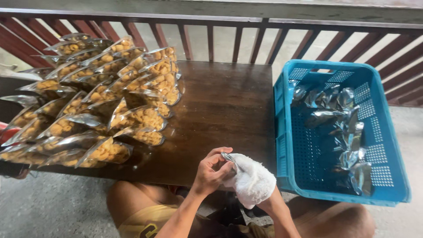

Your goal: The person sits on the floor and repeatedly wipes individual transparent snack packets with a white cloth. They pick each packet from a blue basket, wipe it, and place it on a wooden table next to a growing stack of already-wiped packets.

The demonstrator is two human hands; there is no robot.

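Both hands (233, 174) closed around silver pouch (229, 158)

Both hands busy at the near edge of the bench

The left hand (211, 172) pinches the top of a small silver pouch (229, 158), and the right hand (252, 183), wrapped in a white cloth (255, 187), presses against it from the other side. Over on the left of the dark wooden bench (220, 101), rows of clear snack packets (97, 101) lean in a heap. On the right, a blue crate (339, 132) holds crumpled silver bags (339, 128). Red-brown railing (238, 39) behind.
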